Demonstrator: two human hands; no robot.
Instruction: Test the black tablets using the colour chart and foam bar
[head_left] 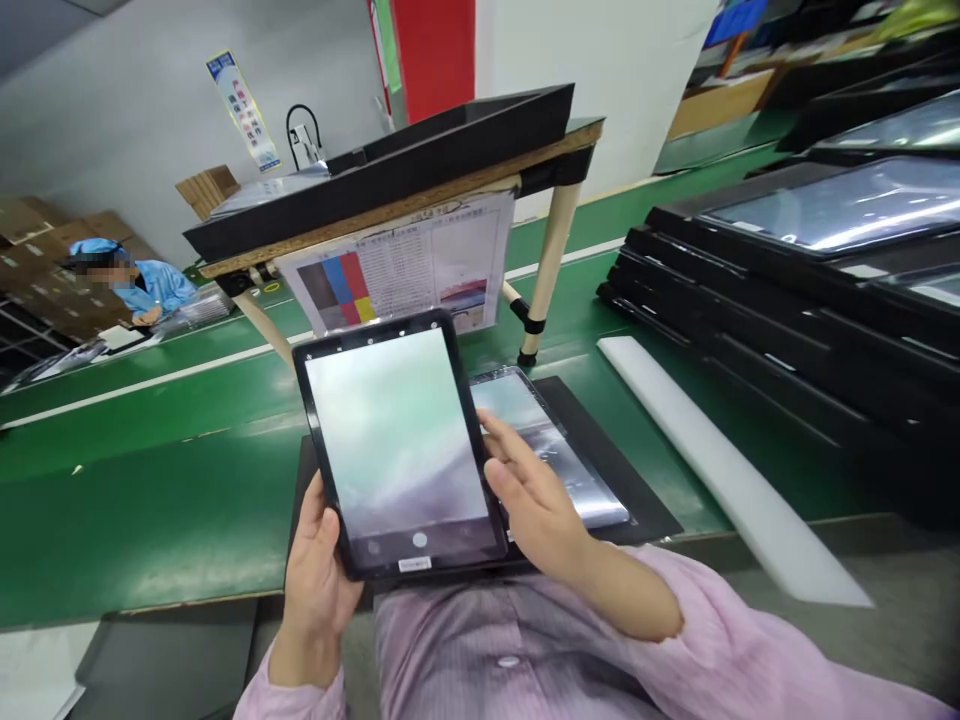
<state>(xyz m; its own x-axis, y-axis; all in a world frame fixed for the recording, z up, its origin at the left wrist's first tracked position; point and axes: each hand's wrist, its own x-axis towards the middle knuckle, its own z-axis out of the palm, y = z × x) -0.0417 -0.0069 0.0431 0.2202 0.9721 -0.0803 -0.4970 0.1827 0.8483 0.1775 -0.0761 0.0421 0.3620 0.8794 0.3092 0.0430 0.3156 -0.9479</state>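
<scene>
A black-framed tablet [401,430] is held up in front of me, tilted a little, its lit screen showing a blurred pale green picture and a round white button at the bottom. My left hand [319,560] grips its lower left edge, thumb in front and fingers behind. At the right edge, my right hand [536,500] has its thumb and fingers on the tablet's side. Behind it, a second tablet [585,490] in clear film lies on a black mat [652,515], partly covered by the held one.
A raised wooden shelf [559,140] carries a black tray [457,125]; a printed sheet [397,260] hangs below. Stacked black trays [750,310] with film-covered screens stand right, beside a white foam strip [720,460]. A co-worker in blue [161,285] sits far left along the green bench [150,520].
</scene>
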